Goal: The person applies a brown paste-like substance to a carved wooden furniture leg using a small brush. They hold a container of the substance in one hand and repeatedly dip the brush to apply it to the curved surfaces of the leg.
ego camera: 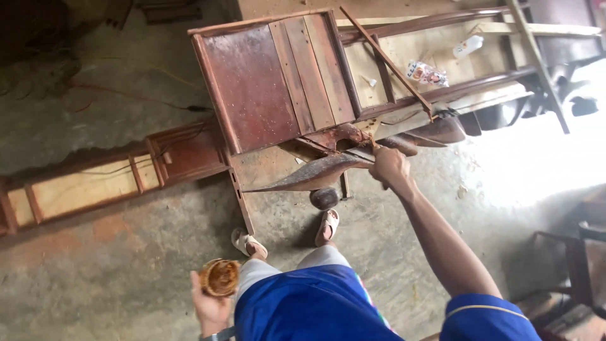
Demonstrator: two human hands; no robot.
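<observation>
A: What has the right hand (389, 167) got; is it closed?

B: Its fingers are curled shut at the near edge of the reddish wooden furniture frame (278, 82); they seem to pinch a small dark thing, perhaps a brush or rag, but it is too small to tell; the arm is stretched well forward, I'd judge so it can reach the rail without stepping over the parts.

A: And the left hand (211, 303)?

B: Held low beside the thigh; its fingers wrap around a small round tin (219, 277) with orange-brown contents, kept upright, probably so nothing spills and it sits close for dipping.

A: Where do the loose pieces lie?

B: A curved dark wooden piece (309, 177) juts out leftward just below the right hand; similar curved ones (435, 131) lie to its right; a second panelled frame (113, 183) lies flat on the concrete floor (95, 278); a white plastic bottle (468, 45) and a crumpled packet (428, 74) rest inside the big frame.
</observation>
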